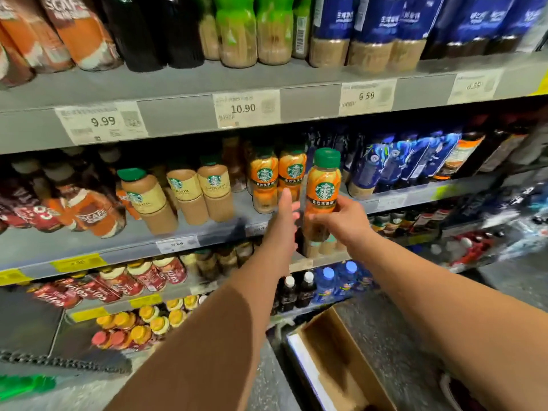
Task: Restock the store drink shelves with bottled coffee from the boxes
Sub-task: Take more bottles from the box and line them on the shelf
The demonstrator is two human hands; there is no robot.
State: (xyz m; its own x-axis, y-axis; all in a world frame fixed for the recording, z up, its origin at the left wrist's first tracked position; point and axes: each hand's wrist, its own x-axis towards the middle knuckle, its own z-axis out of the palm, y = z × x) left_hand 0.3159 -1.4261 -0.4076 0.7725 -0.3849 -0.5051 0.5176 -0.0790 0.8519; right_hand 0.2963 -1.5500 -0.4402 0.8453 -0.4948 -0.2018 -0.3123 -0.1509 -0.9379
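My right hand (344,218) grips an orange-labelled coffee bottle (321,185) with a green cap, upright, just in front of the middle shelf (189,232). Two matching orange bottles (277,176) stand on that shelf right behind it. My left hand (283,215) reaches out beside the held bottle, fingers extended and holding nothing, its fingertips near the shelved orange bottles. Cream-labelled coffee bottles (184,191) stand further left on the same shelf. An open cardboard box (335,357) sits on the floor below my arms; its contents are hidden.
The upper shelf (178,84) carries brown, black, green and blue bottles with price tags (246,109) along its edge. Blue bottles (400,161) fill the middle shelf at right. Lower shelves hold red, yellow and dark bottles. Grey speckled floor (394,336) lies beside the box.
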